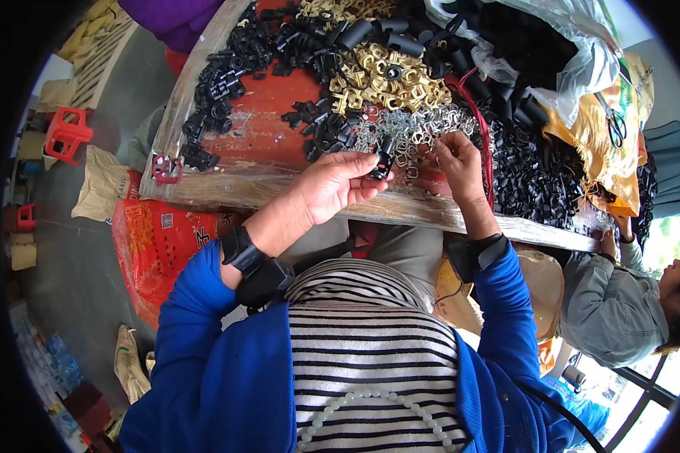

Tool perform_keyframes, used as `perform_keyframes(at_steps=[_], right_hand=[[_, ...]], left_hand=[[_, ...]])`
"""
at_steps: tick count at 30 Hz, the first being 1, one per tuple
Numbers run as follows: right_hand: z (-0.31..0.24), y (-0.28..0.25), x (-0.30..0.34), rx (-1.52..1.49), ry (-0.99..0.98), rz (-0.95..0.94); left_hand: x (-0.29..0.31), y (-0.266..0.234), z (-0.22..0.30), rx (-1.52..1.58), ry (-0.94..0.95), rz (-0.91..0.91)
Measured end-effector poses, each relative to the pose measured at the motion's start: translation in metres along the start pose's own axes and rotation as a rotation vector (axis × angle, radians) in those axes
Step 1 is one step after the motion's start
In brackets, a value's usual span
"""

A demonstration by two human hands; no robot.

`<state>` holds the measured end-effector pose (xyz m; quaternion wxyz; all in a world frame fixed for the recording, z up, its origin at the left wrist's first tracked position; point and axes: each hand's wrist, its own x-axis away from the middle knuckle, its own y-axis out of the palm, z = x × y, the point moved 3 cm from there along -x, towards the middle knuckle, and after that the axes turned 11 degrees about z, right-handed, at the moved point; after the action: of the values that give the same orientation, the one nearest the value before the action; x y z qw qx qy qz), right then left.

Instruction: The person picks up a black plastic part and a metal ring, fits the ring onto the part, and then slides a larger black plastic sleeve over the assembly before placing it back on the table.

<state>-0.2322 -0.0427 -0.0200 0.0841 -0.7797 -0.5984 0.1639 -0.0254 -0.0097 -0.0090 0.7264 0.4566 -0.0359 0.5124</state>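
My left hand [326, 185] is closed on a small black plastic fitting [384, 158], pinching it between thumb and fingers above the table's near edge. To its right, my right hand [463, 167] has its thumb and fingertips pressed together beside a heap of silver metal rings [415, 124]. Whatever lies in that pinch is too small to make out. Behind the silver heap spreads a pile of gold-coloured metal pieces [378, 79]. Loose black plastic pieces [304, 115] lie left of the rings, on the red tabletop [276, 102].
A red cord [482, 128] crosses the table right of my right hand, next to many small black parts [533, 170]. Black tubes [404, 44] lie at the back near a clear plastic bag [582, 72]. Scissors [616, 130] rest on yellow sacking. Another person [612, 298] works at far right.
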Motion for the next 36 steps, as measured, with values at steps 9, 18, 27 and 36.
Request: perform_keyframes(at_steps=[9, 18, 27, 36], right_hand=[[-0.004, 0.005, 0.011, -0.472, 0.374, -0.066], [-0.007, 0.015, 0.016, -0.767, 0.597, -0.174], [-0.018, 0.018, 0.034, -0.703, 0.442, -0.237], [-0.048, 0.006, 0.058, -0.666, 0.323, -0.154]], left_hand=[[-0.015, 0.009, 0.001, 0.028, 0.013, 0.055], [-0.043, 0.012, 0.001, 0.106, 0.059, 0.087], [-0.033, 0.022, 0.0, 0.191, 0.058, -0.015], [-0.004, 0.021, -0.012, 0.072, 0.049, -0.041]])
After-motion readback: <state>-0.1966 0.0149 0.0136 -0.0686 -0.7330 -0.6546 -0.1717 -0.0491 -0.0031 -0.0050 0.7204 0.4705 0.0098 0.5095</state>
